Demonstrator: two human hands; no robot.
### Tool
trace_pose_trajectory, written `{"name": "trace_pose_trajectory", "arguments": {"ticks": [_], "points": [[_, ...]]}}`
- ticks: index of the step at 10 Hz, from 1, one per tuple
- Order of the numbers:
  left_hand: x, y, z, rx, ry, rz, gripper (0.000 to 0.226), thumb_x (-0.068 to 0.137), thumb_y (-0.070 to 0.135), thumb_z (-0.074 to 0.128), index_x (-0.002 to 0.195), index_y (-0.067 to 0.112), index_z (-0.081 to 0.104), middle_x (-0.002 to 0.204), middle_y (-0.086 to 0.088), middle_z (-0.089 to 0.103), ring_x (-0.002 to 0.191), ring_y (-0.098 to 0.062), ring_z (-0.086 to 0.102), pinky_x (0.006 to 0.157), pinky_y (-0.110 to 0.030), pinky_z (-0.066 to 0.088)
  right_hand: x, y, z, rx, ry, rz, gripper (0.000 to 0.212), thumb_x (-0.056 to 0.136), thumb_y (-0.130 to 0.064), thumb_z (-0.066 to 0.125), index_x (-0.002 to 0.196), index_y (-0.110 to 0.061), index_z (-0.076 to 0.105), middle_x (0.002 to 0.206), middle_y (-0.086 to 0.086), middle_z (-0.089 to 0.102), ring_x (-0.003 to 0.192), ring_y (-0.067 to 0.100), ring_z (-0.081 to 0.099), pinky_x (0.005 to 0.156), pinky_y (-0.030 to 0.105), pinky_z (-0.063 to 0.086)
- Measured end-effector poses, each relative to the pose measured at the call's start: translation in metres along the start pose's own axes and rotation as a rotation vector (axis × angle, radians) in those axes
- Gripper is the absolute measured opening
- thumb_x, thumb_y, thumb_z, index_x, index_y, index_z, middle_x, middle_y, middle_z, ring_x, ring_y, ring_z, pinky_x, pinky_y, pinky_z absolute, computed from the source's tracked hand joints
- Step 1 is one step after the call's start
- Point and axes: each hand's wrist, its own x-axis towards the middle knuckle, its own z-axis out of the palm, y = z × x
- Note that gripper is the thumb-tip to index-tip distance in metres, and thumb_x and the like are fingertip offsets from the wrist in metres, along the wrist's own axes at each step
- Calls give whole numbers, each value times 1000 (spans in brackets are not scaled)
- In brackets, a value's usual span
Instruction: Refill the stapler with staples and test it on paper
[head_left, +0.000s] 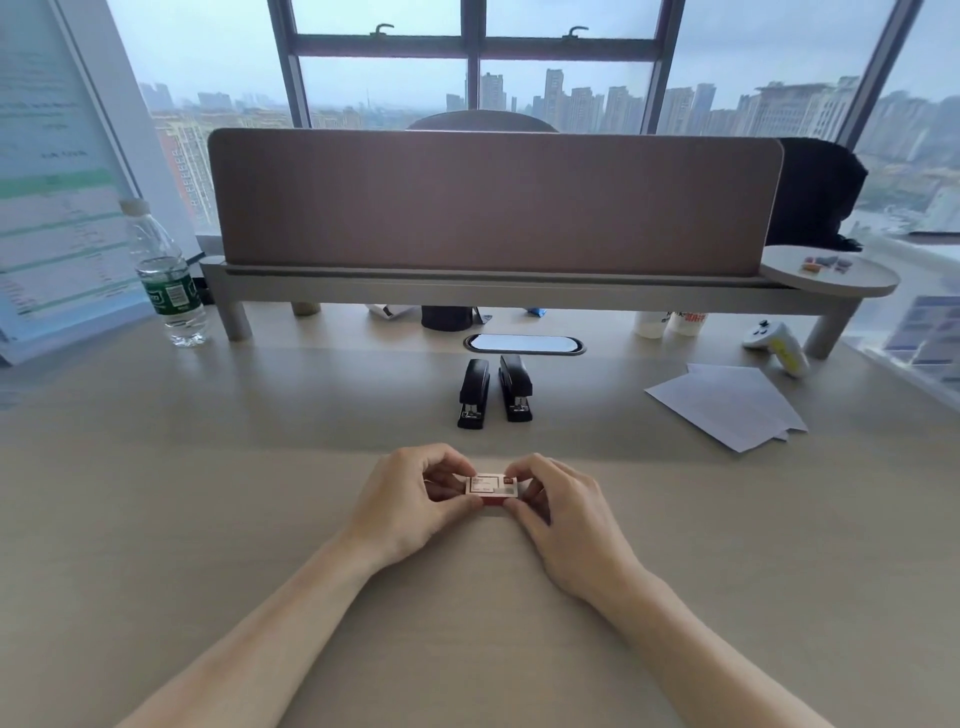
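A small red and white staple box (492, 487) rests low over the desk, pinched at both ends. My left hand (410, 499) grips its left end with thumb and fingers, and my right hand (563, 514) grips its right end. Two black staplers lie side by side beyond the hands, the left stapler (473, 393) and the right stapler (515, 387), both closed. A loose stack of white paper sheets (727, 402) lies to the right.
A water bottle (167, 278) stands at the far left beside a framed board (57, 182). A raised shelf with a brown divider panel (493, 202) crosses the back. A white game controller (776, 340) lies at the far right. A cable port (524, 344) sits behind the staplers.
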Motion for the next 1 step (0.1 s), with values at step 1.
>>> {"name": "trace_pose_trajectory", "arguments": {"ticks": [1], "points": [[-2,4,1,9,17,14,23,74,24,92,92,27,78,80,6,80,76,-5,76,79,-28,64,-1,0,0,7,-6,15,22,91,-27,73,110,-31,63,89,-22,56,78,-3,54,74,19,45]]}}
